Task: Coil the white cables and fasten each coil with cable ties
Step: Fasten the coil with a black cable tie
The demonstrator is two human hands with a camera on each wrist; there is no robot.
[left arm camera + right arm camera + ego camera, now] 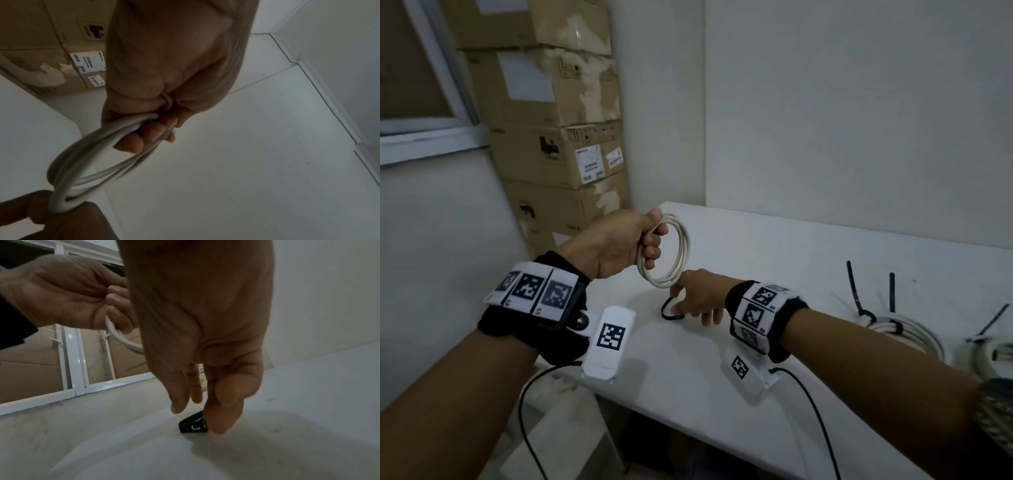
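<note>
The white cable coil (666, 251) is seen from the head view held upright above the white table (808, 260) by the curled fingers of the left hand (619, 245), while the right hand (697, 296) is lowered onto a black cable tie (671, 310) lying on the table, with two tied coils (904, 330) lying well apart at the right. In the left wrist view the coil's loops (92, 164) are gripped by the fingertips (131, 144). In the right wrist view the tie (192, 424) is touched by loosely extended fingers (222, 417); a pinch cannot be confirmed.
</note>
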